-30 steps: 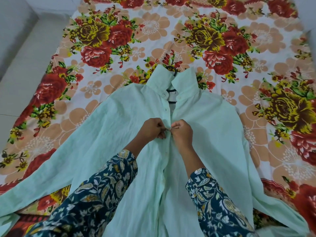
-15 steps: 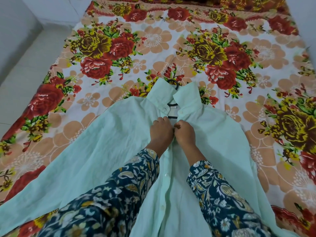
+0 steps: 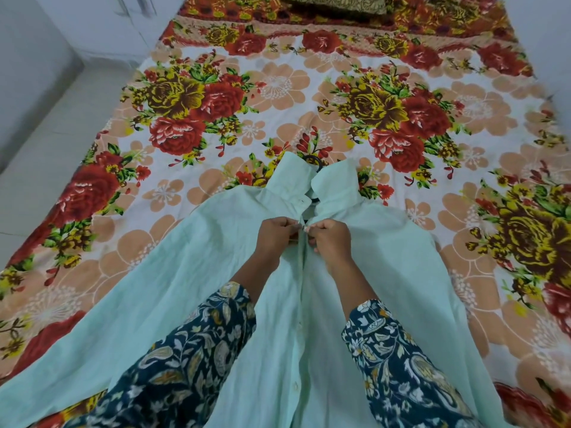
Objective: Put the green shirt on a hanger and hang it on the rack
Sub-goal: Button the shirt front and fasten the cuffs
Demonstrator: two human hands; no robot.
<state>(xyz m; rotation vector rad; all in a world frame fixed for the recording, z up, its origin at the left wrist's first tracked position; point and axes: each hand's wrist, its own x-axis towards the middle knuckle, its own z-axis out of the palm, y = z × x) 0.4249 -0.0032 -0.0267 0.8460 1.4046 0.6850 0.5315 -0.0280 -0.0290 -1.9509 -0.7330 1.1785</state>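
Floral bed (image 3: pixel 278 88): shirt (image 3: pixel 185 273) laid flat, long axis running away from body, hanger (image 3: pixel 313 162) inside at far end. Front edges pinched together by L hand (image 3: pixel 276 234) & R hand (image 3: pixel 330 239), both equally near.

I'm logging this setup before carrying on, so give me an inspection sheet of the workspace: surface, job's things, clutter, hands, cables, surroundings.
Surface: bed covered by a flowered bedspread.
Job's things: green shirt spread flat, collar away from the person; black hanger inside it, hook showing at the collar; no rack in view.
Clutter: nothing seen.
Hands: left hand and right hand pinch the front edges just below the collar.
Cables: nothing seen.
Surroundings: patterned pillow at the far end; pale floor on the left.
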